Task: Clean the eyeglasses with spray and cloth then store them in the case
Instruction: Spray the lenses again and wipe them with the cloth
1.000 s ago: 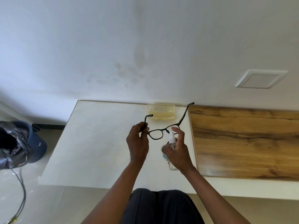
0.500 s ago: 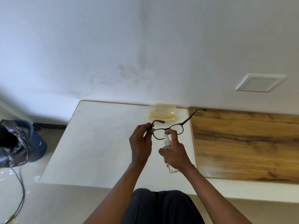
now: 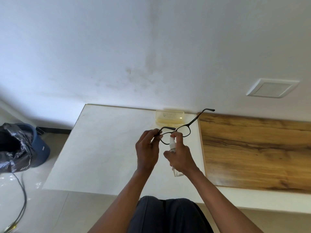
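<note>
Eyeglasses (image 3: 182,130) raised nearer the case (image 3: 169,117) — thin black frame; clear spray bottle (image 3: 173,148)

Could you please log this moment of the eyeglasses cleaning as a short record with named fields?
left hand: pinches the eyeglasses at one end, temples unfolded
right hand: grips the spray bottle, one finger on the nozzle, close to a lens
case: yellowish, translucent, on the white table by the wall
cloth: not visible
other: wooden board to the right, blue bin on the floor to the left
stage: spraying
</note>
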A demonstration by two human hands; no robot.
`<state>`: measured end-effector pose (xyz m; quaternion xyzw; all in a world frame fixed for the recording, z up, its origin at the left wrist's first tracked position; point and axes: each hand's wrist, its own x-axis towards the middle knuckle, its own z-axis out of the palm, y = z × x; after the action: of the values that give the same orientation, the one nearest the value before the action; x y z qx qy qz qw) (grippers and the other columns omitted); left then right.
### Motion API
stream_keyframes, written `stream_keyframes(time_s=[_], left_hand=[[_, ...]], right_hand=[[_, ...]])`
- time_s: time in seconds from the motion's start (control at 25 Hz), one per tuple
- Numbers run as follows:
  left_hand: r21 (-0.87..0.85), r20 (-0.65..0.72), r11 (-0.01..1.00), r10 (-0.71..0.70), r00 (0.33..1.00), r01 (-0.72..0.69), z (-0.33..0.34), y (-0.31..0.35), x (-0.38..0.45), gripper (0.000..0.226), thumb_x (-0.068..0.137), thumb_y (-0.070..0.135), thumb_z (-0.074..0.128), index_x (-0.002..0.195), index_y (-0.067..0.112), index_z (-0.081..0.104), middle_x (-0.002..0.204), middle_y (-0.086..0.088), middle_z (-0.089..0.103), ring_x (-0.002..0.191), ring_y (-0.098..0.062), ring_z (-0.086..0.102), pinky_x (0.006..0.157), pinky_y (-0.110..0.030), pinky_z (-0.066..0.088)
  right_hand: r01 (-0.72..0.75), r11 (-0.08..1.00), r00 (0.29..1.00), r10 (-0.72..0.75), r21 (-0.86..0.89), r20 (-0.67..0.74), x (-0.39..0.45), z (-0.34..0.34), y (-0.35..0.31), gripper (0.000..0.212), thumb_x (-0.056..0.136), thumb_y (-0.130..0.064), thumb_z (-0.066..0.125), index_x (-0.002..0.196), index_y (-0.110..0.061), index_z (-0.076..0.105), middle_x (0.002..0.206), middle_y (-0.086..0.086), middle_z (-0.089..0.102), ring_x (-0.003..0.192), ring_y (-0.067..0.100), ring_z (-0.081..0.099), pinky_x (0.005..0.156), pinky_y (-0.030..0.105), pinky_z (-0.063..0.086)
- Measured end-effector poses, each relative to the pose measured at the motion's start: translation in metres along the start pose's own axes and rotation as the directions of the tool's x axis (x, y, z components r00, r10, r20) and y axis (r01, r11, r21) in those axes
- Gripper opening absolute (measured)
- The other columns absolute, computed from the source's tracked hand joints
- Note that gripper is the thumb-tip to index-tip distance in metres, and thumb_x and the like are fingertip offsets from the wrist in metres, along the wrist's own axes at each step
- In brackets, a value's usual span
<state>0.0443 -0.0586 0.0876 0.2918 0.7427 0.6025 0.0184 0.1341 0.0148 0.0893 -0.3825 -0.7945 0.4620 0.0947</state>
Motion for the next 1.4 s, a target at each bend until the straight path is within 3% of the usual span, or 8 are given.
stream_keyframes(time_s=[0.36, 0.6, 0.8, 0.92, 1.04, 1.12, 1.24, 1.4], left_hand=[[-0.016, -0.022, 1.0, -0.009, 1.0, 0.009, -0.003, 0.001, 0.002, 0.012, 0.079, -0.008, 0.065, 0.089, -0.004, 0.069, 0.087, -0.002, 0.064, 0.082, 0.017, 0.055, 0.072, -0.001, 0.04], [-0.019, -0.013, 1.0, -0.004, 1.0, 0.004, -0.002, 0.004, 0.004, 0.012, 0.079, -0.008, 0.066, 0.09, -0.004, 0.068, 0.088, -0.003, 0.064, 0.085, 0.003, 0.057, 0.072, -0.001, 0.041], [-0.01, -0.017, 1.0, -0.005, 1.0, 0.005, -0.004, 0.001, 0.006, 0.013, 0.079, -0.008, 0.065, 0.091, -0.004, 0.068, 0.088, -0.004, 0.065, 0.084, 0.002, 0.057, 0.071, -0.001, 0.041], [-0.011, -0.021, 1.0, -0.017, 1.0, 0.017, -0.005, -0.002, 0.006, 0.013, 0.079, -0.008, 0.065, 0.091, -0.004, 0.068, 0.088, -0.005, 0.065, 0.083, 0.005, 0.058, 0.071, -0.001, 0.04], [0.0, -0.026, 1.0, -0.025, 0.999, 0.025, -0.005, -0.004, 0.007, 0.012, 0.079, -0.008, 0.065, 0.091, -0.005, 0.068, 0.089, -0.005, 0.065, 0.083, 0.006, 0.058, 0.072, -0.001, 0.041], [0.002, -0.028, 0.999, -0.036, 0.999, 0.036, -0.004, -0.005, 0.009, 0.012, 0.079, -0.008, 0.065, 0.091, -0.005, 0.068, 0.089, -0.006, 0.065, 0.081, 0.0, 0.059, 0.071, 0.0, 0.04], [0.0, -0.028, 0.998, -0.055, 0.998, 0.055, -0.003, -0.006, 0.009, 0.012, 0.079, -0.008, 0.065, 0.09, -0.006, 0.068, 0.09, -0.008, 0.066, 0.078, -0.005, 0.061, 0.071, 0.0, 0.039], [0.001, -0.031, 0.996, -0.085, 0.996, 0.085, -0.002, -0.009, 0.009, 0.01, 0.08, -0.006, 0.065, 0.09, -0.005, 0.068, 0.09, -0.008, 0.066, 0.081, -0.01, 0.061, 0.073, -0.002, 0.039]], right_hand=[[-0.033, 0.997, 0.984, 0.045, 0.069, -0.175, 0.005, -0.025, 0.01, 0.05, 0.076, -0.008, 0.06, 0.106, -0.031, 0.027, 0.074, 0.008, 0.053, 0.055, 0.019, 0.055, 0.048, 0.021, 0.04], [-0.008, 1.0, 0.97, 0.014, 0.025, -0.244, 0.01, -0.036, 0.018, 0.05, 0.075, -0.005, 0.059, 0.1, -0.032, 0.026, 0.067, 0.003, 0.049, 0.052, 0.017, 0.049, 0.046, 0.023, 0.035], [0.018, 0.999, 0.938, -0.003, 0.04, -0.347, 0.013, -0.032, 0.029, 0.052, 0.071, -0.003, 0.058, 0.11, -0.023, 0.029, 0.06, -0.001, 0.046, 0.049, 0.013, 0.047, 0.044, 0.02, 0.033], [0.037, 0.997, 0.921, -0.01, 0.063, -0.389, 0.012, -0.036, 0.039, 0.053, 0.067, -0.015, 0.052, 0.113, -0.023, 0.026, 0.076, 0.002, 0.05, 0.06, 0.015, 0.051, 0.049, 0.019, 0.036], [-0.013, 0.997, 0.944, 0.038, 0.079, -0.328, 0.018, -0.043, 0.06, 0.063, 0.072, -0.013, 0.048, 0.129, -0.016, 0.021, 0.124, 0.019, 0.043, 0.103, 0.035, 0.052, 0.082, 0.036, 0.048], [-0.057, 0.997, 0.959, 0.07, 0.056, -0.273, 0.022, -0.047, 0.076, 0.07, 0.08, 0.0, 0.05, 0.138, -0.015, 0.013, 0.142, 0.016, 0.028, 0.125, 0.034, 0.037, 0.097, 0.04, 0.041], [-0.039, 0.999, 0.965, 0.036, -0.004, -0.26, 0.023, -0.048, 0.093, 0.075, 0.081, 0.009, 0.051, 0.14, -0.008, 0.009, 0.143, 0.024, 0.021, 0.127, 0.037, 0.032, 0.097, 0.035, 0.037], [-0.058, 0.99, 0.94, 0.011, -0.126, -0.342, 0.019, -0.045, 0.109, 0.068, 0.078, 0.006, 0.064, 0.135, -0.001, 0.027, 0.137, 0.025, 0.032, 0.121, 0.036, 0.039, 0.092, 0.032, 0.035]])
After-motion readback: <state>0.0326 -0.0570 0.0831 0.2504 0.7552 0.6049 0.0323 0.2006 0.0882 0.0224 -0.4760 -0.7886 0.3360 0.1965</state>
